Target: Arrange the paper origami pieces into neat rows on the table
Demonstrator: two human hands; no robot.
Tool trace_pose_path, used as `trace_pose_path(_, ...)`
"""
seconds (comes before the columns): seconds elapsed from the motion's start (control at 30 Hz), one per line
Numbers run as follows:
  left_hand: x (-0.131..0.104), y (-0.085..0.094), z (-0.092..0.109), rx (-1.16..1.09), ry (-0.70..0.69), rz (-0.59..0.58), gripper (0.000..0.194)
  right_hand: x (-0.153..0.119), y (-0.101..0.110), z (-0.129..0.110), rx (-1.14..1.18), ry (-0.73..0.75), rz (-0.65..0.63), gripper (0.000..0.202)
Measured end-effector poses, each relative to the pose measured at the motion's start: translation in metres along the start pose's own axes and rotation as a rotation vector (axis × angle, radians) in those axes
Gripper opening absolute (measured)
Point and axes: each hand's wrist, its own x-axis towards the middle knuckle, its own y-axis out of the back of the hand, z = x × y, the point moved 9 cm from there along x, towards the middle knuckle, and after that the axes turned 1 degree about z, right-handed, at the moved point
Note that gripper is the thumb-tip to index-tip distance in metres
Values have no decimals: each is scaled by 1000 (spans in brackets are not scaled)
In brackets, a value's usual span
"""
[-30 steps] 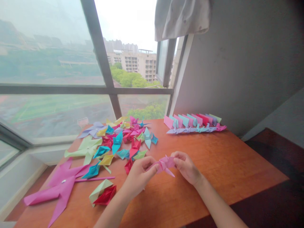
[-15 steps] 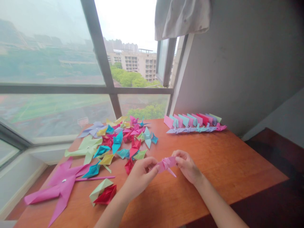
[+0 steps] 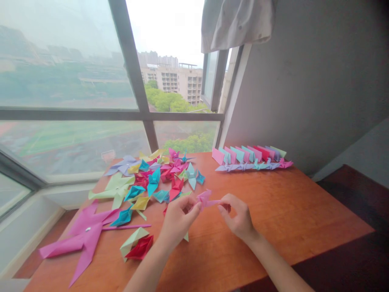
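Observation:
A pink folded paper crane (image 3: pixel 205 198) is held above the wooden table (image 3: pixel 273 211). The fingers of my left hand (image 3: pixel 181 215) pinch its left side. Thumb and fingers of my right hand (image 3: pixel 237 215) close on the thin end at its right. Beyond and left of my left hand lies a pile of folded paper pieces, with a blue crane (image 3: pixel 153 181) and a red one (image 3: pixel 176 187) among them. A red paper boat (image 3: pixel 139 247) rests against a pale green folded piece (image 3: pixel 133 239) beside my left forearm.
At the left lies a large pink pinwheel (image 3: pixel 91 231), with a pale green pinwheel (image 3: pixel 117 187) behind it. Folded cards (image 3: pixel 243 154) stand in a row at the back right, a line of small cranes (image 3: pixel 258 165) before them. A window (image 3: pixel 182 117) borders the table.
The pink crane has turned and tilted between my hands, its body now up and near my left fingers. My right hand has shifted slightly. The view has moved a little.

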Motion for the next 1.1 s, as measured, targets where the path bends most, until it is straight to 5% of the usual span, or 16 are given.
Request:
trace_pose_path(0.13,-1,-1,4,-1,-27,-8,27,0,-18,-18,-14,31,-88,10)
trace_pose_path(0.43,-3,-9,4,-56,-42,-83,29,0,-25,0,132,-193,14,25)
trace_pose_path(0.6,-4,-11,5,47,-32,-123,38,8,12,28,-100,-227,130,27)
trace_pose_path(0.83,-7,-8,9,77,-63,-127,40,31,94,94,-839,-428,150,22)
trace_pose_path(1.1,-7,-9,8,118,-73,-133,39,52,94,125,-1035,-585,-1,27)
